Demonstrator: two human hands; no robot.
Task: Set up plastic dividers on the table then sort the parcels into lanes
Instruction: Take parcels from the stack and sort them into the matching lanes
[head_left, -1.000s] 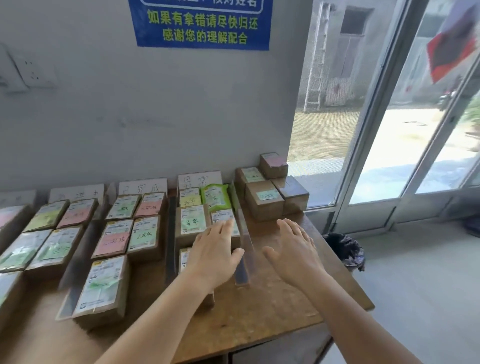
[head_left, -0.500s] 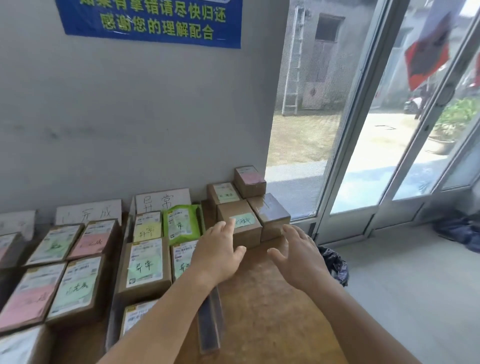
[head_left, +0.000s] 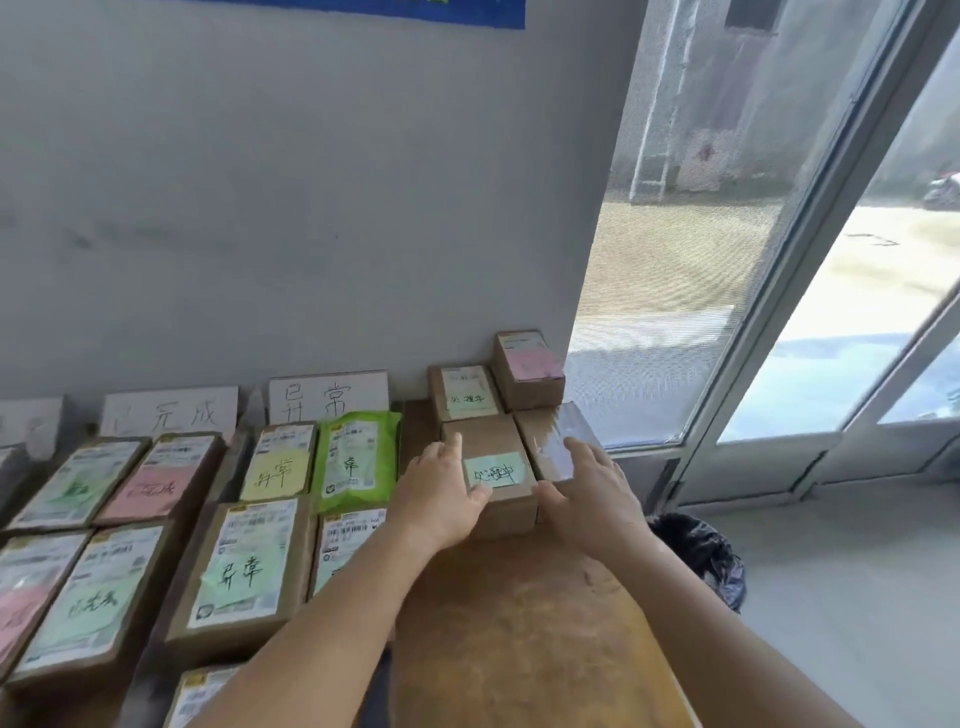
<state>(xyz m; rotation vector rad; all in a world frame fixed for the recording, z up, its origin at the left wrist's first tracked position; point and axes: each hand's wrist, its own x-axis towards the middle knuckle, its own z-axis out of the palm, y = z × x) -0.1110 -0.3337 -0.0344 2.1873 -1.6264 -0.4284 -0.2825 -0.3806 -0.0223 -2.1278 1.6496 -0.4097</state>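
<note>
A small cardboard box with a green handwritten label (head_left: 496, 474) stands at the front of a cluster of small boxes (head_left: 527, 370) at the table's far right. My left hand (head_left: 441, 493) lies against its left side, thumb on the front edge. My right hand (head_left: 589, 493) is at its right front corner, fingers spread over the taped neighbouring box (head_left: 553, 441). The box rests on the table. Left of the cluster, labelled parcels (head_left: 244, 561) and a green pouch (head_left: 356, 457) lie in lanes, with a clear plastic divider (head_left: 234, 462) between two of them.
The brown table (head_left: 519, 634) ends at its right edge beside a black bin bag (head_left: 701, 561) on the floor. White handwritten cards (head_left: 328, 397) lean on the grey wall behind the lanes. A glass door (head_left: 779, 312) fills the right.
My view has swung right and closer to the small boxes. Both hands have moved forward from above the lane area to either side of the green-labelled box.
</note>
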